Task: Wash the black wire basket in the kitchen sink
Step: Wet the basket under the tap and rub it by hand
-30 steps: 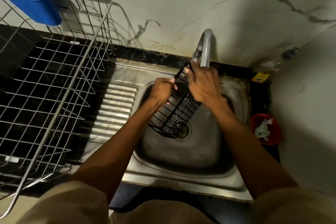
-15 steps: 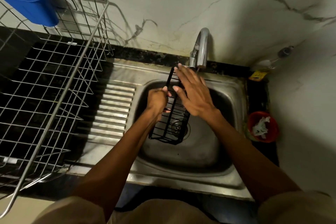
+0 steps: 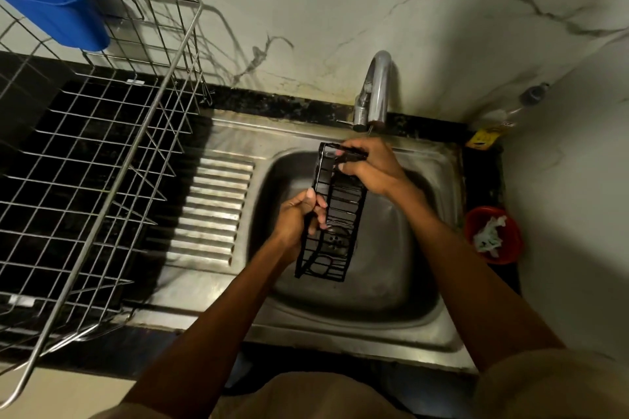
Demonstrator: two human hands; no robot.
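Note:
The black wire basket [image 3: 335,214] is long and narrow and hangs over the steel sink [image 3: 391,282], its far end under the tap [image 3: 374,92] and its near end above the drain. My left hand [image 3: 297,218] grips its left side rail near the middle. My right hand [image 3: 367,165] is closed around the far end of the basket, fingers wrapped over the top wires. No stream of water is clearly visible from the tap.
A steel dish rack [image 3: 102,153] with a blue cup [image 3: 58,7] hooked on it fills the black counter at left. The ribbed drainboard [image 3: 214,207] lies between rack and sink. A red bowl [image 3: 493,235] with white scraps and a bottle [image 3: 510,112] stand at right.
The basket has turned from tilted on edge to flatter and lengthwise over the drain. My right hand went from flat, open fingers on it to gripping its far end.

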